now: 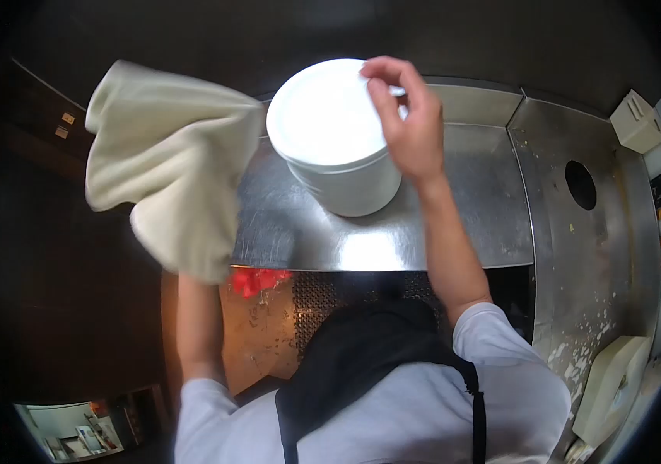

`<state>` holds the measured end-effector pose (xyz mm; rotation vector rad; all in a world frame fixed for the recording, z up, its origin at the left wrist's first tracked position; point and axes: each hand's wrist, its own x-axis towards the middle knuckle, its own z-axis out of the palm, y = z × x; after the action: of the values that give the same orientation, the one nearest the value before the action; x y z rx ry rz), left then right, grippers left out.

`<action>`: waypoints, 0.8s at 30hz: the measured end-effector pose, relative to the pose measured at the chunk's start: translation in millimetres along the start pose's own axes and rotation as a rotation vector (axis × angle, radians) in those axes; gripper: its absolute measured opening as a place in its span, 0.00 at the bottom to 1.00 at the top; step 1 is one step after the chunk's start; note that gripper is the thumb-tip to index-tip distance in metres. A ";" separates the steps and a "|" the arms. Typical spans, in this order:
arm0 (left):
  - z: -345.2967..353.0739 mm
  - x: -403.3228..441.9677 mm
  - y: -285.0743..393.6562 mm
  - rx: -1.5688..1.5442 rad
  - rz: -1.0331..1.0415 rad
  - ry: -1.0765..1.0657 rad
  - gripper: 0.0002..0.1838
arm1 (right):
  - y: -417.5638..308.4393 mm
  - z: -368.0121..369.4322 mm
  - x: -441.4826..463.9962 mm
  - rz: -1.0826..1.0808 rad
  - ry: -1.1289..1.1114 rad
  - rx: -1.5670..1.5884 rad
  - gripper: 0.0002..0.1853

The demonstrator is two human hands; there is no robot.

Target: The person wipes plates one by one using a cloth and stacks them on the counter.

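A white round bucket with a white lid (330,116) stands on the steel counter (477,201). My right hand (411,116) is at the lid's right edge, thumb and fingers curled near each other; whether they pinch the rim is hard to make out. A cream cloth (172,155) hangs in the air left of the bucket, slightly blurred, its right corner close to the lid. The cloth covers my left hand, and only the forearm shows below it.
Right of the counter is a steel surface with a dark round hole (580,185) and white specks. A white box (637,121) sits at the far right. Something red (257,281) lies below the counter's front edge, beside a perforated mat (322,298).
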<state>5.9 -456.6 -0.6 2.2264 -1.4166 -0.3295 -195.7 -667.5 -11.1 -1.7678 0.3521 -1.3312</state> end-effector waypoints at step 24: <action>108.4 154.0 60.5 0.438 0.839 0.011 0.29 | 155.2 0.2 33.8 0.112 0.141 -0.345 0.12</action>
<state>-22.4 -644.8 -54.5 1.6799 -2.4142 0.3048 -141.3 -780.1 -109.0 -1.9036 0.7880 -1.3791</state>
